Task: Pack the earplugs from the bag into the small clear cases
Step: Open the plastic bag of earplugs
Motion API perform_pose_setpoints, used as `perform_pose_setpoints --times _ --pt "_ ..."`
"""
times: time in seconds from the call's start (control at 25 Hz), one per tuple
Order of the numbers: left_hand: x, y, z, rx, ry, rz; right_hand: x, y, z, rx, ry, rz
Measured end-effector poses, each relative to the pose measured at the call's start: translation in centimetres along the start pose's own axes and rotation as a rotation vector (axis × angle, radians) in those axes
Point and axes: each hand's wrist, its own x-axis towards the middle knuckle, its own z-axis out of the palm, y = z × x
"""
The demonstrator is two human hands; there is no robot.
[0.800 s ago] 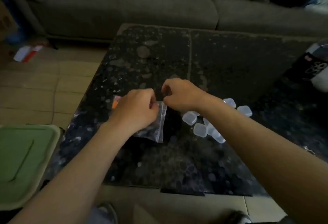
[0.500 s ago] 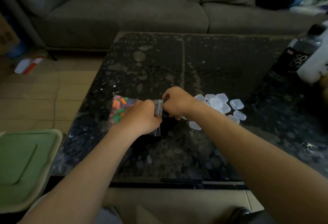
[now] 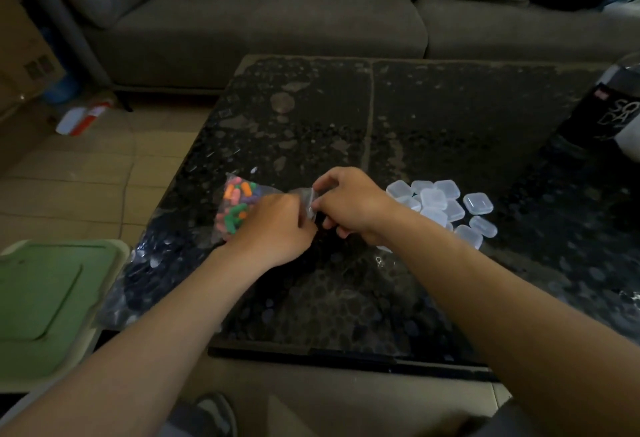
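Note:
A clear plastic bag (image 3: 235, 209) full of orange, green, pink and purple earplugs lies on the dark table (image 3: 433, 131). My left hand (image 3: 273, 228) grips the bag's right end, and my right hand (image 3: 349, 206) pinches the bag's top edge close beside it. The fingertips of both hands nearly meet at the bag's mouth; whether the mouth is open is hidden. Several small clear cases (image 3: 443, 206) lie in a loose pile just right of my right wrist, lids shut.
A dark bottle (image 3: 604, 114) stands at the table's right edge. A green-lidded bin (image 3: 45, 294) sits left of the table on the tiled floor. A grey sofa (image 3: 277, 13) runs along the far side. A red and white item (image 3: 85, 119) lies on the floor.
The bag has turned so the coloured earplugs show at the left. Both hands keep hold of its top edge and have shifted little; the view has tilted up.

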Motion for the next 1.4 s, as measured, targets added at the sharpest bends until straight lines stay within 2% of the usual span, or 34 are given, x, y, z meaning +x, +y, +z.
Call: perform_pose_setpoints --times 0.2,0.44,0.56,0.84,1.12,1.24,1.4 --pt "-0.2 -0.2 0.0 -0.076 0.064 0.008 -1.2 -0.3 -1.2 -0.016 0.014 -0.050" --pt "-1.7 2.8 0.3 -0.268 0.175 -0.081 -3.9 0.1 -2.7 0.035 0.040 0.029" --pt "-2.1 4.7 0.2 -0.469 0.088 -0.098 -5.0 0.4 -3.5 0.060 0.007 0.043" --pt "-3.3 3.7 -1.0 -0.638 0.003 -0.139 -5.8 0.5 -3.4 0.168 -0.078 0.010" --pt "-3.7 3.0 -2.7 -0.525 -0.011 -0.018 -6.4 -1.5 -2.0 0.069 -0.009 -0.035" --pt "-3.2 3.3 -3.0 -0.558 -0.019 -0.058 -6.4 -1.8 -2.7 -0.038 0.072 -0.040" --pt "-2.2 2.2 -4.2 -0.362 0.120 -0.044 -6.8 0.3 -3.7 -0.244 0.227 -0.030"
